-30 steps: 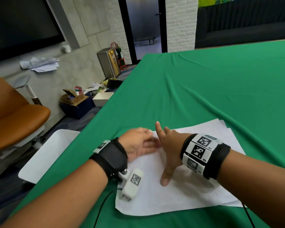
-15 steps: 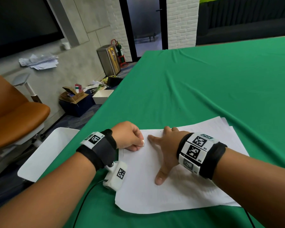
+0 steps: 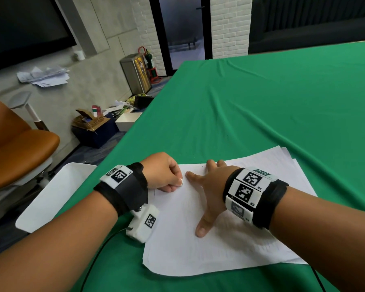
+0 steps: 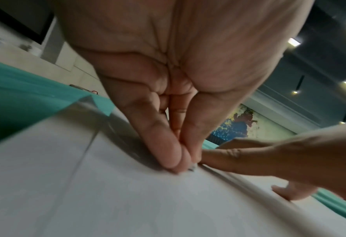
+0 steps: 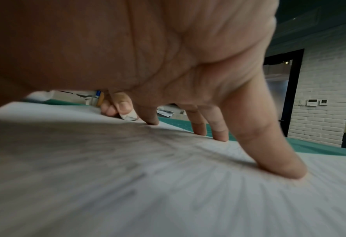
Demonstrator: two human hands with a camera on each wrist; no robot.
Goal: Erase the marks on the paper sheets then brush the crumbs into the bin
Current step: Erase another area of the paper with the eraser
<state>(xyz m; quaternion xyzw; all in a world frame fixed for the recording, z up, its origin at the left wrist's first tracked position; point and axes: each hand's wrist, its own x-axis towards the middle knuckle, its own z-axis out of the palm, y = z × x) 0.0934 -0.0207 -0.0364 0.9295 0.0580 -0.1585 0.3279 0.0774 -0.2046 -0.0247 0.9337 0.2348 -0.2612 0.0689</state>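
On the green cloth, left hand pinches the eraser onto the paper, right hand pressing it flat, fingers spread.

an office meeting room: wall screen, orange chair, long table.

Paper sheets: white, several stacked flat on green cloth, edges fanned unevenly at far right; faint grey marks barely legible on top sheet. Pressed down by right hand, fingers spread straight. Eraser: small, white, smudged grey, pinched in fingertips of left hand, tip touching top sheet near its far left corner, just beside right index finger. White bin: beside table's left edge, below sheet level.
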